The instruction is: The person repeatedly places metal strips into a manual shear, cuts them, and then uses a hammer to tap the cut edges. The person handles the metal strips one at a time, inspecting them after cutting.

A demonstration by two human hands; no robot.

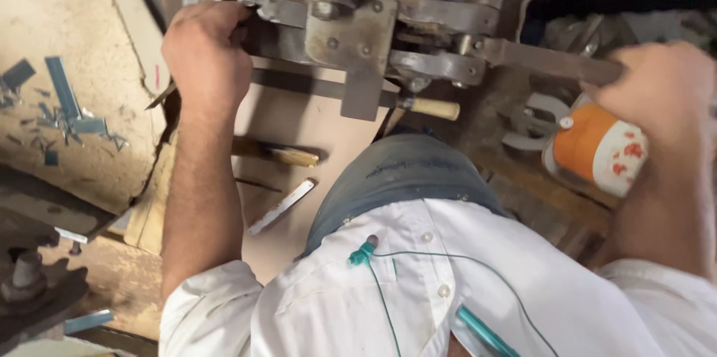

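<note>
Gripping the grey steel lever-operated cutting machine [351, 21] at its far-left edge, the left hand [205, 51] is closing its grip there. The right hand [661, 92] is clamping the long flat steel lever [549, 60] at right, just above an orange-and-white cylindrical container [597, 149]. Blue metal offcuts [67, 107] are lying scattered on the bench [60, 21] at left.

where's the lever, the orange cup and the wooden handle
lever [553, 60], head view, middle of the flat steel bar
orange cup [597, 146], head view, its orange side
wooden handle [435, 108], head view, its pale shaft
</note>
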